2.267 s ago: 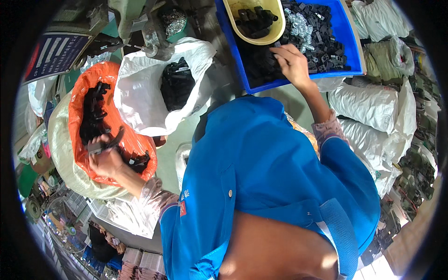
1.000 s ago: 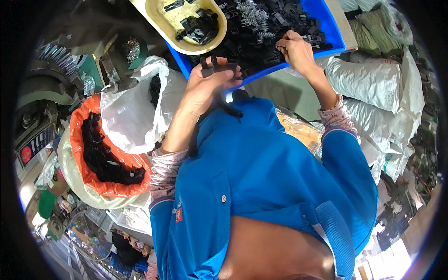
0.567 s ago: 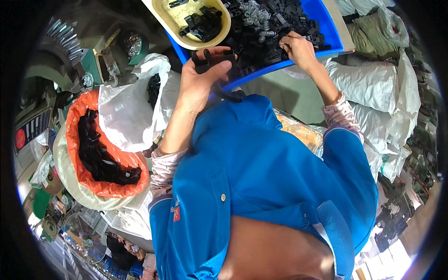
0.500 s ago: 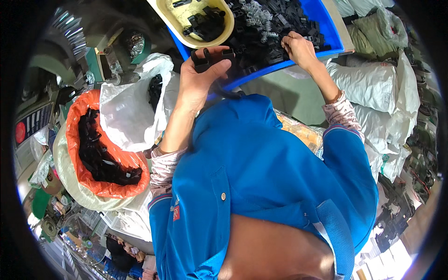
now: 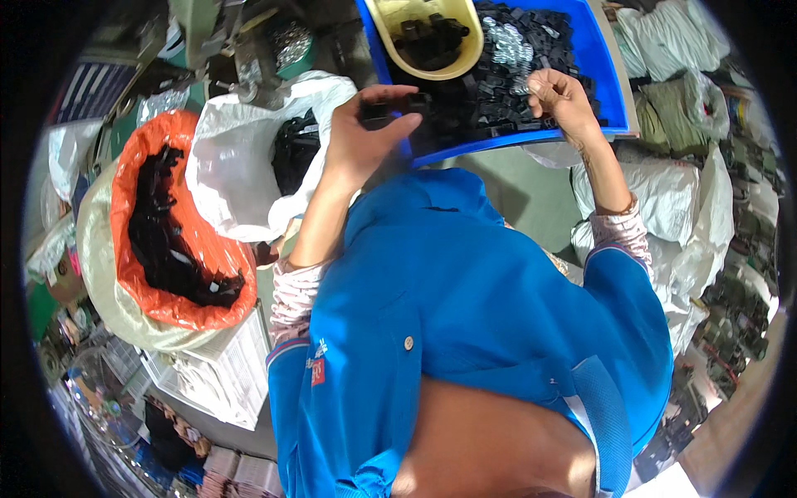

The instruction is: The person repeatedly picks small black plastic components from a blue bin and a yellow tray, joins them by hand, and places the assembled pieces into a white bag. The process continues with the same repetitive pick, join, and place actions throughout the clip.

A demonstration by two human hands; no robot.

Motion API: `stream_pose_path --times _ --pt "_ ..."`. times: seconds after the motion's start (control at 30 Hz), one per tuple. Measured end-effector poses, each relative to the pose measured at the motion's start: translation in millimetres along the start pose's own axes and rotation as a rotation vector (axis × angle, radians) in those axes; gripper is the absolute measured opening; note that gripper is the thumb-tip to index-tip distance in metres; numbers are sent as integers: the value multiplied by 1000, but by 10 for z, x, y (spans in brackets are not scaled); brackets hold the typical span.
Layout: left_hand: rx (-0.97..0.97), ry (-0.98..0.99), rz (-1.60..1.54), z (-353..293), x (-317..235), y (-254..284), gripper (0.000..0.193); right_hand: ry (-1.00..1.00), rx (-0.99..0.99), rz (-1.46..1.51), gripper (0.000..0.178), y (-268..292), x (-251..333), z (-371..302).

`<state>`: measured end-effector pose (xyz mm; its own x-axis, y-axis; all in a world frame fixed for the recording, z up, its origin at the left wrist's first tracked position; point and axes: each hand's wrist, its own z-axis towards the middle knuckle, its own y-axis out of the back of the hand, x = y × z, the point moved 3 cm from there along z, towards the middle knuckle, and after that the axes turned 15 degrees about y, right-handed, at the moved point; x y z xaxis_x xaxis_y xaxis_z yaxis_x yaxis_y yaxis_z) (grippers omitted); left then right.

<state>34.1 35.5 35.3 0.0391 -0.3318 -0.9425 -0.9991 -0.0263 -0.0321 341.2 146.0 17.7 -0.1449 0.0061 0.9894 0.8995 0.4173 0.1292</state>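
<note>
Left hand (image 5: 369,133) is at the near-left corner of the blue rectangular plastic tray (image 5: 608,79), gripping a black moulded plastic part (image 5: 375,116) between thumb and fingers; blur obscures its outline. The part's long axis appears to lie crosswise, one end directed toward the tray. Right hand (image 5: 563,101) is over the tray's near-right quarter, thumb and fingertips pinched together; whether a spring sits in the pinch cannot be told. Governing relation: the loose heap of silvery wire coil springs (image 5: 508,41), inside the tray, lies just beyond and left of the right fingertips, the right hand being clearly the nearer. Small black plastic pieces (image 5: 556,33) lie around the springs on the tray's floor. A yellow rounded plastic tub (image 5: 436,73) of dark parts occupies the tray's left end. Left of the tray stand an open white plastic sack (image 5: 228,170) and, farther out, an orange plastic bag (image 5: 203,216), both with black contents. Grey-green surface (image 5: 544,195) shows on the tray's near side; white stuffed sacks (image 5: 664,199) are piled to its right.
</note>
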Motion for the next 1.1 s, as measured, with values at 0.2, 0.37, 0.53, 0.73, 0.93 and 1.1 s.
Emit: stream_pose_path --times 0.2,0.37,0.53,0.73,0.93,1.1 --pt "-100 -137 66 -107 -18 -21 29 28 350 365 24 -1198 690 167" --pt "-231 -204 181 -212 34 99 30 45 551 123 23 -1444 681 359" --pt "-376 -142 191 -348 46 155 32 480 586 -334 20 -1749 809 497" --pt "-601 -282 20 -446 145 296 33 337 698 -99 23 -2092 816 708" --pt "-672 -296 -164 -484 194 479 27 250 593 129 33 -2272 625 623" --pt "-614 -280 -375 -516 277 603 19 72 494 492 31 -2414 365 305"
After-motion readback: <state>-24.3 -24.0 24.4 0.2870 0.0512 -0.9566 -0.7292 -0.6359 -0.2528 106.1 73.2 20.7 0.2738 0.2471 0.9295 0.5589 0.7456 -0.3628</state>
